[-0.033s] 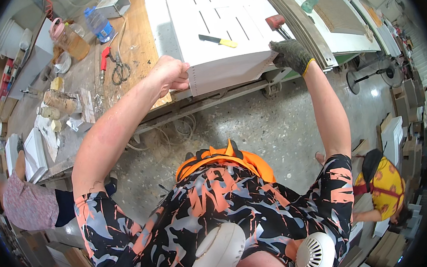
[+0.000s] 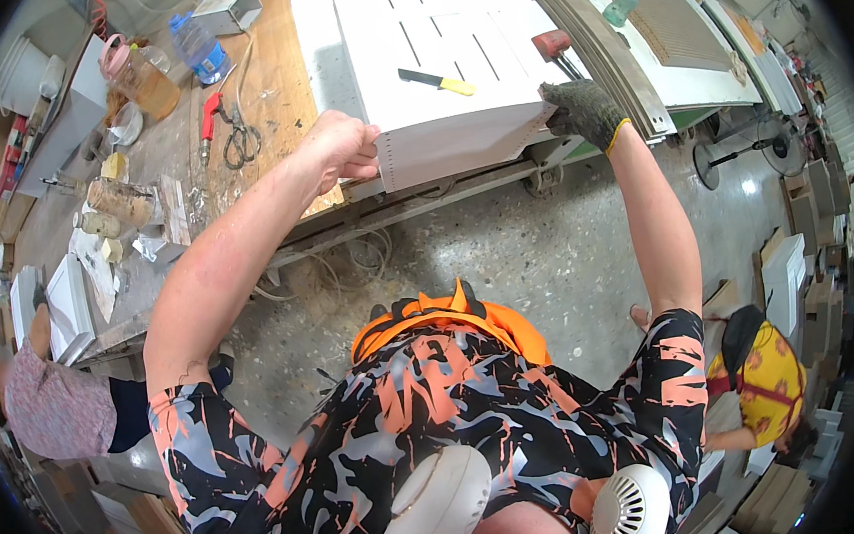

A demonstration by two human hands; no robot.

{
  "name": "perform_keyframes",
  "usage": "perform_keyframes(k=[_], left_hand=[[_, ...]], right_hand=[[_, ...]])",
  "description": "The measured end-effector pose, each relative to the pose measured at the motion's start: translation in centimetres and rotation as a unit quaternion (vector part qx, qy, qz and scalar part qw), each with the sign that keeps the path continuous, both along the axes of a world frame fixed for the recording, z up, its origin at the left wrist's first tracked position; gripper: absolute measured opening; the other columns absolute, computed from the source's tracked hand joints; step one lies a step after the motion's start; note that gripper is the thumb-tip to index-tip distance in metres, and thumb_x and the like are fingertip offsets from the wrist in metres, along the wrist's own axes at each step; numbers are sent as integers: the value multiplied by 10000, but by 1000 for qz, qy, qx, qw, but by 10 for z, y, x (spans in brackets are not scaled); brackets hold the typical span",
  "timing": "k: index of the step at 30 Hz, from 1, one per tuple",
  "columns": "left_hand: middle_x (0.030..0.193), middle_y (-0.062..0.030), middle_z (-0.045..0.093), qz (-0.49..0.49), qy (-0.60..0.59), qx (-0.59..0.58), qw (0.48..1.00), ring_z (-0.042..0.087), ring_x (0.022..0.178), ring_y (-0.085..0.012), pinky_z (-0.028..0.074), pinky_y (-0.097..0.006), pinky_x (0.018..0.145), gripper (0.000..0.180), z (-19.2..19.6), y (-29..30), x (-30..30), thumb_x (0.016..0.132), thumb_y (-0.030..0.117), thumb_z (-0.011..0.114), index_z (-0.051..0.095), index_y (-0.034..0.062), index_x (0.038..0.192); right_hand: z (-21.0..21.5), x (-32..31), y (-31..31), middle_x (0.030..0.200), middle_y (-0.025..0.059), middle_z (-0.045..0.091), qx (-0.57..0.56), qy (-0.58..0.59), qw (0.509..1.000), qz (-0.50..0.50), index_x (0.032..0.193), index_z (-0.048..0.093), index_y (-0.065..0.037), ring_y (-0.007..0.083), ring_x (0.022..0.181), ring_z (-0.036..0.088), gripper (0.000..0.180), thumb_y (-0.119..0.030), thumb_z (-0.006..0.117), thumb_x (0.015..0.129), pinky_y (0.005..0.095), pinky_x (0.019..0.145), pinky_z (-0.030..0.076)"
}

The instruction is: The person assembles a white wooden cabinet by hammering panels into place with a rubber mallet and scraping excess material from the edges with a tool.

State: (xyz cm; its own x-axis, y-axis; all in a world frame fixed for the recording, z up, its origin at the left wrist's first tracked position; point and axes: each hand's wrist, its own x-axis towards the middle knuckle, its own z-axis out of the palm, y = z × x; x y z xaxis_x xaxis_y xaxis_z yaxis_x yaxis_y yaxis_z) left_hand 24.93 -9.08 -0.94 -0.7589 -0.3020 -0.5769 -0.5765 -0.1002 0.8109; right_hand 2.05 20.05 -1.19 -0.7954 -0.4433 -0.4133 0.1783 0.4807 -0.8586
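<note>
A white panel [image 2: 463, 147] with rows of small dark holes along its side edges tilts down at the front of the bench. My bare left hand [image 2: 339, 148] has its fingers curled at the panel's left edge. At the right edge my right hand [image 2: 584, 114], in a dark knitted glove with a yellow cuff, grips the panel's corner. Behind it lies a larger white board [image 2: 429, 41] with several dark slots. A knife with a yellow handle [image 2: 438, 81] rests on that board, blade to the left. The fingertips of both hands are partly hidden.
Left on the wooden bench [image 2: 277, 78] are scissors [image 2: 241, 143], a red-handled tool [image 2: 209, 115], a water bottle [image 2: 199, 52] and a jug [image 2: 139, 84]. A red mallet [image 2: 551, 44] lies right. A fan [image 2: 739, 152] stands beyond. Co-workers [image 2: 61, 401] are on both sides.
My hands and the panel stay where they were. The co-worker in yellow at the right has shifted slightly.
</note>
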Motion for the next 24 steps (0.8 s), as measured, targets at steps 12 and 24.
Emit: perform_keyframes(k=[12, 24], left_hand=[[807, -109, 578, 14, -14, 83, 996, 586, 776, -207, 540, -366, 780, 304, -7, -5, 4, 917, 306, 637, 575, 8, 919], [964, -198, 554, 2, -20, 89, 996, 577, 881, -277, 546, -418, 873, 387, -16, -9, -3, 944, 269, 594, 514, -85, 1080]], right_hand=[[-9, -4, 0, 900, 153, 632, -13, -32, 999, -15, 1057, 593, 18, 245, 734, 621, 502, -396, 731, 809, 366, 651, 518], [0, 3, 0, 849, 130, 663, -17, -36, 999, -10, 1007, 640, 5, 218, 716, 648, 419, -355, 731, 811, 347, 661, 529]])
